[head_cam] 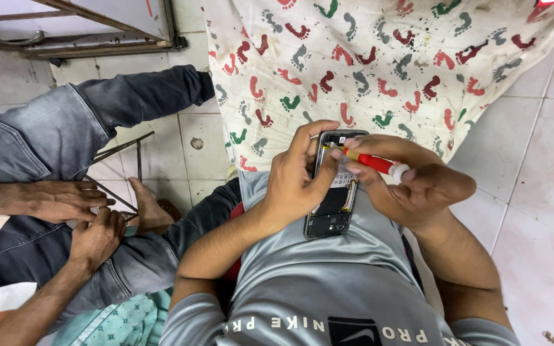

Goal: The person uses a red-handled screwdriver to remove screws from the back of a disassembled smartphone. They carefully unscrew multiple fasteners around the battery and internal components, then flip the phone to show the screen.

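Observation:
My left hand (297, 181) grips an opened smartphone (332, 204), its back cover off and its inner parts showing, held over my lap against my grey shirt. My right hand (411, 179) holds a small screwdriver (374, 162) with a red and white handle, its tip resting at the phone's upper edge. My left thumb presses on the phone's left side near the top.
A white cloth (379, 64) printed with coloured footprints lies on the tiled floor (533, 166) ahead. At the left sits another person in jeans (65, 134), whose hands (78, 211) work on thin metal rods. A metal frame (84, 32) stands at top left.

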